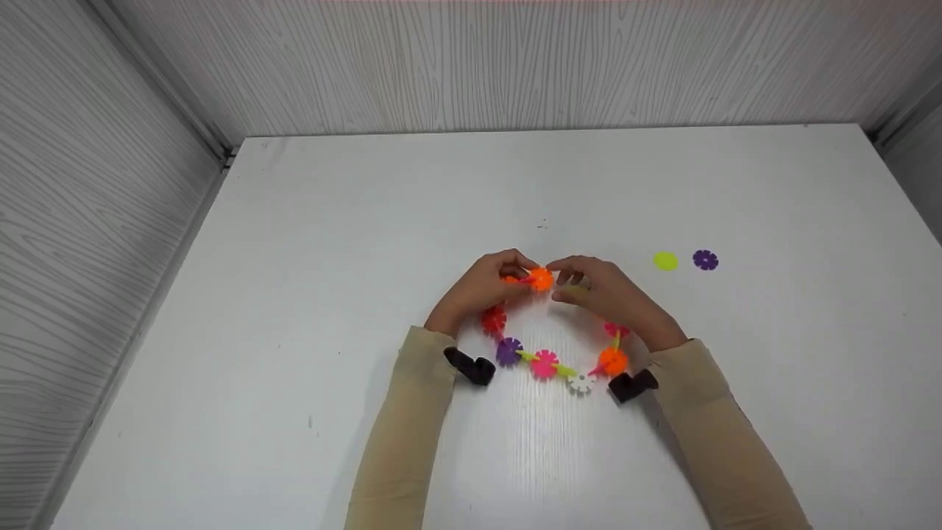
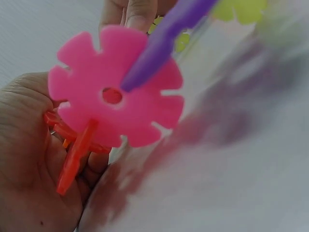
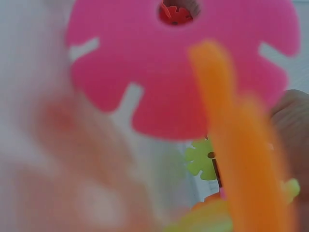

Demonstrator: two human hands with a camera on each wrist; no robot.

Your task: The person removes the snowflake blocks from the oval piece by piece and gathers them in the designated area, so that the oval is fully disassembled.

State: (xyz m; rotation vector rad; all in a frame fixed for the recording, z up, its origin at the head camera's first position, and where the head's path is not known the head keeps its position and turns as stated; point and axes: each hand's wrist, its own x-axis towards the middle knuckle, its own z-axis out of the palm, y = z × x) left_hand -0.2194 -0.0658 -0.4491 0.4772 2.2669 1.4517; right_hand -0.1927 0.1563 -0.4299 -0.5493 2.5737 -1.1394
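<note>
A chain of interlocking notched plastic discs curves in a loop in the head view, with a purple disc, a pink disc and a white disc along its near side. At its far left my left hand grips the chain just beside an orange disc. My right hand pinches a yellow disc, its fingertips close to the orange disc's right edge. A red disc hangs below the left palm. In the left wrist view a pink disc hides part of the left fingers.
To the right of the hands, a loose yellow disc and a loose purple disc lie on the white table. Wood-patterned panels stand behind the table and at its sides. Dark bands with small mounts sit at both wrists.
</note>
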